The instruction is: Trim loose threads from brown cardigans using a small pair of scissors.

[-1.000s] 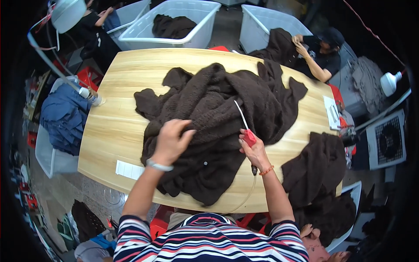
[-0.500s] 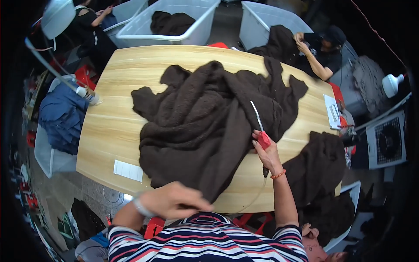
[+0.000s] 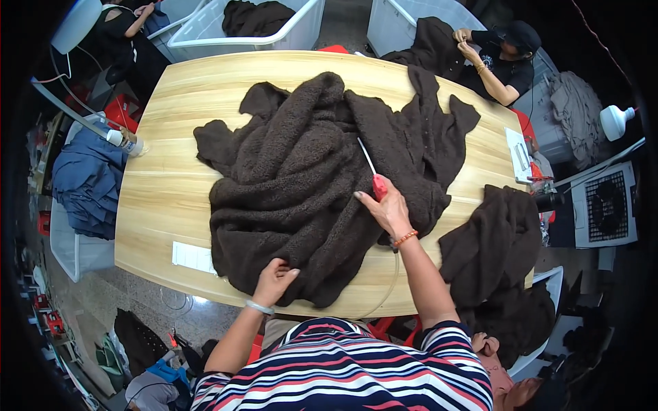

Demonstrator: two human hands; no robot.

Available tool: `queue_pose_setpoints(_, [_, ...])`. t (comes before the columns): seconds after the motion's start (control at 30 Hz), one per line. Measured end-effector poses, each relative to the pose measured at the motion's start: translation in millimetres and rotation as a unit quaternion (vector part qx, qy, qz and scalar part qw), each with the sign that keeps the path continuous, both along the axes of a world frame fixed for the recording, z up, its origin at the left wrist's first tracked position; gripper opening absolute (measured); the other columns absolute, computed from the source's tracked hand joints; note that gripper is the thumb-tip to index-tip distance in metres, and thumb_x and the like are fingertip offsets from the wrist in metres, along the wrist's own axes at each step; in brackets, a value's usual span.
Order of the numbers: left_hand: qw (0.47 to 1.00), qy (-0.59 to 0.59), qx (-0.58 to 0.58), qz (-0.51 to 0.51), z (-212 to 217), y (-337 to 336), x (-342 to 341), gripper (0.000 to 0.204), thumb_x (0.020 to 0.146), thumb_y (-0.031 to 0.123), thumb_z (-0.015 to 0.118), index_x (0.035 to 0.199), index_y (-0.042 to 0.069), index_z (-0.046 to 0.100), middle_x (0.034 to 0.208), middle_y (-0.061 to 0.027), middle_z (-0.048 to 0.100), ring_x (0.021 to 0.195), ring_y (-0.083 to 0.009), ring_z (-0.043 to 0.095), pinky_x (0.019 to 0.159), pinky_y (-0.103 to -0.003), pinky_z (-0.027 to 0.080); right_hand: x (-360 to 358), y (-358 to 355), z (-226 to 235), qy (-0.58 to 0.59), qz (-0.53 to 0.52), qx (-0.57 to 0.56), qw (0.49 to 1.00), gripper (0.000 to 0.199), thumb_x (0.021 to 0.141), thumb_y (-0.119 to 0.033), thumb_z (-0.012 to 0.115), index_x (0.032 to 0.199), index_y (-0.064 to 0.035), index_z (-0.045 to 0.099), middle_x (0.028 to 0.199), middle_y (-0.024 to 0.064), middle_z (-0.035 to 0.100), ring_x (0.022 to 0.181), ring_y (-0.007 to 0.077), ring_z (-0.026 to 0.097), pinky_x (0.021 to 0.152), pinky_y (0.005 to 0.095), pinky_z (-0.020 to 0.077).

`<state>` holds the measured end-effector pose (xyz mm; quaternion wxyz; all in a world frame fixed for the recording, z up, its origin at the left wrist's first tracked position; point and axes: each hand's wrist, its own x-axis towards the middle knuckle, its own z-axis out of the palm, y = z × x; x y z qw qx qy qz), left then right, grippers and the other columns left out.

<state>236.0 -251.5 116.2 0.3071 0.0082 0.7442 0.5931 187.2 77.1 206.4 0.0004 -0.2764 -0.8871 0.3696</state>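
Note:
A dark brown knit garment [image 3: 295, 171] lies bunched in thick folds across the pale wooden table [image 3: 168, 109]. My left hand [image 3: 271, 283] is at its near edge, thumb and fingers closed on the cloth. Over the garment's middle, my right hand [image 3: 393, 211] grips a red-handled tool [image 3: 380, 186] with a slim, pale rod pointing away from me. The rod's tip lies against the folds. From the handle's lower end a thin cord or tube runs back toward the table's near edge.
Another brown knit piece [image 3: 490, 240] hangs over the right edge. A white paper [image 3: 193, 256] lies at the near left, a clipboard [image 3: 517, 154] at the far right. Bins of clothing [image 3: 82, 257] surround the table. A co-worker [image 3: 504, 65] handles brown cloth at the far right.
My left hand has moved from near my body onto the garment's near edge. The right hand and red-handled tool have shifted left and away from me. The garment's folds have spread and changed shape.

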Motion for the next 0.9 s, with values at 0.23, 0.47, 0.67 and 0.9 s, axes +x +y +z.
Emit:
queue_pose_setpoints(0.23, [0.947,0.205,-0.219,-0.12,-1.8,40.1,34.1,0.08,0.075,0.024,0.079,0.133,-0.004,0.032,0.115,-0.0289,0.053,0.101,-0.0403,0.06,0.086,-0.041,0.05,28.4,22.7,-71.0,0.038,0.0,-0.04,0.998,0.062,0.076,-0.024,0.075,0.13,-0.0056,0.052,0.115,0.0251,0.064,0.108,0.0403,0.062,0.091,0.0444,0.049])
queue_pose_setpoints(0.47, [0.964,-0.237,0.082,-0.093,0.0,9.9,34.5,0.056,0.079,0.02,0.079,0.124,-0.004,0.057,0.119,-0.0122,0.063,0.107,-0.0195,0.06,0.096,-0.031,0.046,81.4,36.9,-5.5,0.054,0.038,-0.29,0.955,0.037,0.079,-0.008,0.073,0.112,-0.0006,0.059,0.074,-0.0049,0.052,0.066,0.0047,0.046,0.06,0.0227,0.0445])
queue_pose_setpoints(0.67, [0.967,0.041,0.235,0.092,179.4,21.9,-119.7,0.029,0.089,0.008,0.065,0.118,0.003,0.064,0.108,-0.0028,0.066,0.093,-0.0099,0.06,0.086,-0.027,0.048,14.9,70.5,95.2,0.221,0.032,-0.284,0.932,0.044,0.078,-0.009,0.075,0.118,-0.0059,0.055,0.077,-0.0041,0.054,0.057,0.0054,0.051,0.05,0.0247,0.0449])
queue_pose_setpoints(0.9, [0.694,0.706,0.024,0.137,290.2,7.5,-169.1,0.04,0.092,-0.007,0.054,0.131,0.001,0.055,0.128,-0.0122,0.061,0.119,-0.0214,0.057,0.104,-0.032,0.043,-50.0,82.1,201.1,0.406,0.099,-0.209,0.884,0.014,0.087,-0.008,0.068,0.099,-0.0034,0.063,0.078,0.0004,0.066,0.061,0.0085,0.061,0.052,0.0229,0.047])
